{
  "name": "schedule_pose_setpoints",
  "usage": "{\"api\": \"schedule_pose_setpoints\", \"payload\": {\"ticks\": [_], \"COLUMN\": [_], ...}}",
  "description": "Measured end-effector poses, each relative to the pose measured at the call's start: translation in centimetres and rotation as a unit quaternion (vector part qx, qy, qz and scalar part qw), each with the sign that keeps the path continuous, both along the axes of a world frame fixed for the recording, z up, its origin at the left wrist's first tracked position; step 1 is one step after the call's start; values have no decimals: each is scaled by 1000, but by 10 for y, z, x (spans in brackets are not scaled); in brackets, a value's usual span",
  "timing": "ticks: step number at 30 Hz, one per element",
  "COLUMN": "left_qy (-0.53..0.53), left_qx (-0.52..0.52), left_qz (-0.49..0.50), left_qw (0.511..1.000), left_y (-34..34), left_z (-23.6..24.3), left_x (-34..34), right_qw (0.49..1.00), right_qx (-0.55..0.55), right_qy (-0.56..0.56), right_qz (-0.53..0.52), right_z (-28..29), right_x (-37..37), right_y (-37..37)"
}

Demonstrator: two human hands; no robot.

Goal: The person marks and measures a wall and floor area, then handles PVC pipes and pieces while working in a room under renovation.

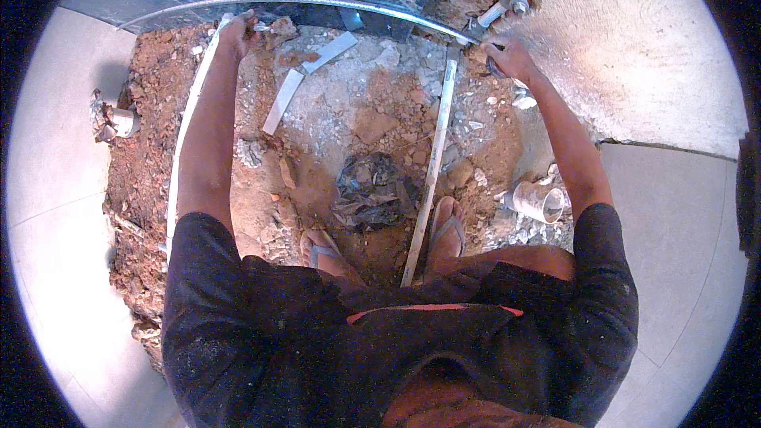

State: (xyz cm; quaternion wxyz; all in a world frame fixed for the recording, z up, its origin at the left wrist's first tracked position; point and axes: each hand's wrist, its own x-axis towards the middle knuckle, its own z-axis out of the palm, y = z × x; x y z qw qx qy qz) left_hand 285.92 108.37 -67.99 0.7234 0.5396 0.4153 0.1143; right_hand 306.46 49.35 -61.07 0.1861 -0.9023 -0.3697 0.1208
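Right hand [509,60] pinches metal bar [301,0] at its right end, far side. Left hand [235,36] beside white strip [204,70]; can't tell grip.

Dark, near-black shirt [293,364], rounded neckline [440,357]. Loose short sleeves [606,277] end around the elbows; small pale specks on the left one. Thin reddish strip [370,314] curves across the front. Left hand [236,33], right hand [511,60], forearms [208,143] bare. Flip-flops [322,251], greyish straps [451,225].
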Motion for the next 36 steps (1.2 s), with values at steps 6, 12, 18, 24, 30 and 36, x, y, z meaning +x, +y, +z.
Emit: {"api": "schedule_pose_setpoints", "payload": {"ticks": [6,12,18,24,30,36], "left_qy": [-11,1,8,-1,1,-8], "left_qx": [-4,10,23,7,11,29], "left_qz": [-3,2,18,-24,24,11], "left_qw": [1000,1000,1000,1000,1000,999], "left_y": [3,0,3,14,-8,-26], "left_z": [-5,-4,-11,-25,-8,9], "left_x": [-2,-2,4,11,14,9], "right_qw": [999,991,992,986,990,984], "right_qx": [-12,54,42,48,25,14], "right_qy": [-27,-122,-113,-157,-116,-154], "right_qz": [-33,-17,-27,-32,-77,-87], "right_z": [-7,-17,-21,-26,-32,-41], "right_x": [-5,-15,-15,-20,-21,-21], "right_y": [2,2,1,0,-1,-2]}}
